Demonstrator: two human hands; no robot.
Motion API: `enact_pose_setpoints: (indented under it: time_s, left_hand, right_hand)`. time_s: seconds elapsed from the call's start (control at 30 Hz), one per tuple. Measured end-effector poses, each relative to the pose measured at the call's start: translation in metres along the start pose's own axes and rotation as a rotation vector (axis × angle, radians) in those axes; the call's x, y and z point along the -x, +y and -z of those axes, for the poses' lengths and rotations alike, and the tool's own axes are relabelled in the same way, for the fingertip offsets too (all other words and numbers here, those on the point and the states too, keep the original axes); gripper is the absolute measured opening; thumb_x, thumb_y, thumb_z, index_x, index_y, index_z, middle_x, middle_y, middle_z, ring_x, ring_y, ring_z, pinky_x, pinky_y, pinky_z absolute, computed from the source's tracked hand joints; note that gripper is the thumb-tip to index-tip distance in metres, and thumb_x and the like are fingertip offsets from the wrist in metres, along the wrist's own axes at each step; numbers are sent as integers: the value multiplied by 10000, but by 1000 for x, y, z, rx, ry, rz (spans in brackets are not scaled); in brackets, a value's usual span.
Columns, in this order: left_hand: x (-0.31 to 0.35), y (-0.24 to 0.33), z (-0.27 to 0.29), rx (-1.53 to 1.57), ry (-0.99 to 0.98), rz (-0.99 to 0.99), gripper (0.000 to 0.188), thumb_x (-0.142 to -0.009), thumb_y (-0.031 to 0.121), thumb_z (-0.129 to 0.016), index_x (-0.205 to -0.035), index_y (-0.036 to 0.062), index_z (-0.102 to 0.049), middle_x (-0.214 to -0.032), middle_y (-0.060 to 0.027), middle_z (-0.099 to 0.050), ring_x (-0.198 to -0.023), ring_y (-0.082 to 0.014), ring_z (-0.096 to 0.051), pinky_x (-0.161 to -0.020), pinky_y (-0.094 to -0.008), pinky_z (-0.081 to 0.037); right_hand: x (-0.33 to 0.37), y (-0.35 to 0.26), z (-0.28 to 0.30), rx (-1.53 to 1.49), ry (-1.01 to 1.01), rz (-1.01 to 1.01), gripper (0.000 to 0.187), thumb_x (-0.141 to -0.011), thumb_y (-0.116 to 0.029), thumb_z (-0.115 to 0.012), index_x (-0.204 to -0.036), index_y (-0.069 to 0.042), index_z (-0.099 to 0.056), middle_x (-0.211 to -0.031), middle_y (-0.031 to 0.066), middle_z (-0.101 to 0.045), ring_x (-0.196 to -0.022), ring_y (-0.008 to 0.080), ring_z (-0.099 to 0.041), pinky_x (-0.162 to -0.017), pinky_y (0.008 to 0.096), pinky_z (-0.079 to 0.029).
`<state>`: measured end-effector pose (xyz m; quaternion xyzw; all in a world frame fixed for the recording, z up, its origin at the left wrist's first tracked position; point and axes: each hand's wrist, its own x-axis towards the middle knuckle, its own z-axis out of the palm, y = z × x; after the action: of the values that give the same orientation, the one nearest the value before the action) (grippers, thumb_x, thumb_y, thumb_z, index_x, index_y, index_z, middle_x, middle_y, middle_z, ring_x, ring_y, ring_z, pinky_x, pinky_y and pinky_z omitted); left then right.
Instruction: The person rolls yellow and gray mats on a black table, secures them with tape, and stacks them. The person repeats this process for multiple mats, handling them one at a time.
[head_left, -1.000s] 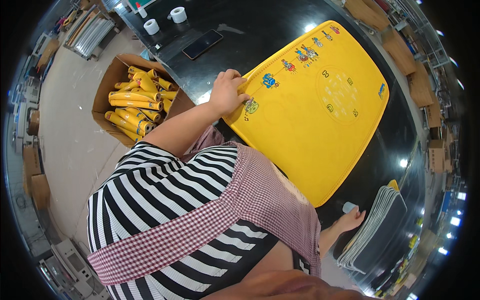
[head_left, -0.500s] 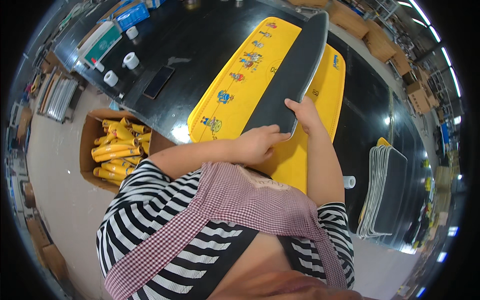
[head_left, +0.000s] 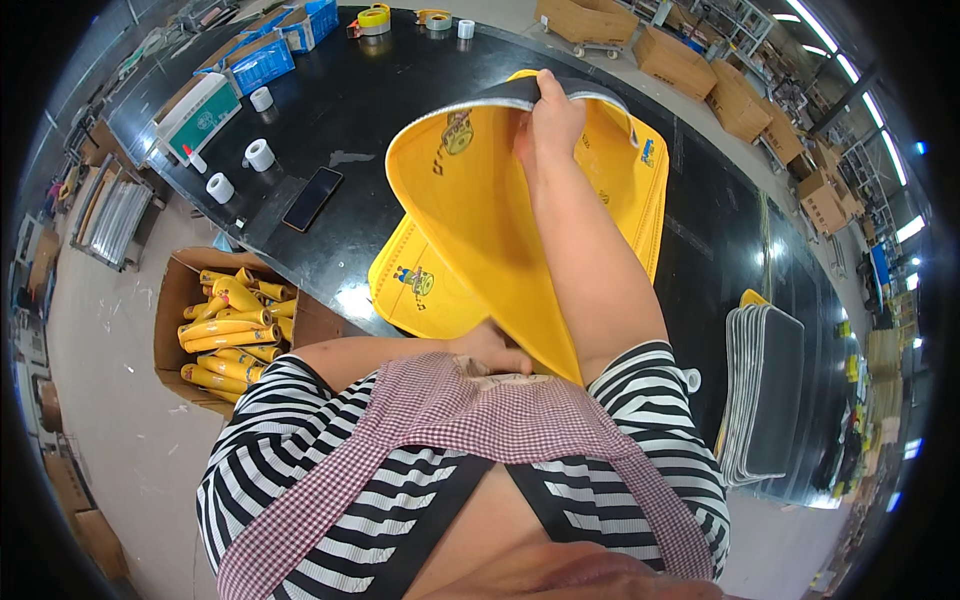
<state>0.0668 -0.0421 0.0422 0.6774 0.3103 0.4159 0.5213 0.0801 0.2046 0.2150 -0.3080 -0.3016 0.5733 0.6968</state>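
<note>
A yellow curled mat point(head_left: 475, 215), dark on its back, bends upright in the centre of the frame. The person's right hand point(head_left: 553, 118) pinches its upper edge; the left hand point(head_left: 495, 350) is beside its lower end, its grip too hidden to tell. Beneath lies a flat mat point(head_left: 398, 305) on the black table point(head_left: 700, 270). A phone point(head_left: 312, 199) lies left of centre, a cardboard box point(head_left: 325, 322) of yellow rolls point(head_left: 225, 332) at lower left, and a mat stack point(head_left: 765, 395) at right.
</note>
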Motion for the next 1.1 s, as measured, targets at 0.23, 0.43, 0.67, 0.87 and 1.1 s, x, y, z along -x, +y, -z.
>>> enact_pose_setpoints:
  time_s: [0.23,0.43,0.67,0.87,1.1]
  left_hand:
    - [-15,-9,-3,-103,429,231,338,-871,78,-748,-1199,8,-706,-1128,-132,-756,-1013,-279,-726,-895,-372,-581]
    - [-144,48,199,-712,940,-91,43,-899,3,-596,-939,19,-598,-907,-241,-671,-858,-457,-651,-735,-478,-530]
    - [-22,224,197,-1640,755,-1042,285,-708,-58,-643,-950,88,-679,-973,-107,-701,-949,-326,-676,-807,-416,-514]
    - [63,257,131,-976,-302,-212,239,-764,-51,-679,-970,71,-686,-961,-77,-710,-850,-289,-677,-735,-386,-524]
    - [-10,184,151,-522,-688,444,235,-954,32,-642,-1171,56,-729,-1059,-113,-746,-991,-267,-704,-905,-354,-547]
  right_hand:
    - [-25,-49,-22,-78,-141,-43,186,-944,-104,-711,-1064,2,-615,-923,117,-663,-745,237,-672,-530,335,-542]
    - [-176,-236,123,106,-497,186,228,-948,-249,-744,-1042,-42,-755,-950,89,-781,-845,215,-753,-756,342,-608]
    - [29,-233,267,323,61,-83,306,-888,-80,-738,-1175,-2,-665,-1122,145,-696,-1042,300,-691,-951,467,-584]
    - [172,-195,351,217,-68,-591,462,-924,-129,-701,-1332,55,-589,-1212,155,-708,-1105,278,-704,-1021,420,-548]
    - [180,-170,346,266,-69,-533,338,-966,-85,-673,-1267,58,-616,-1229,149,-690,-1159,286,-668,-1055,435,-520]
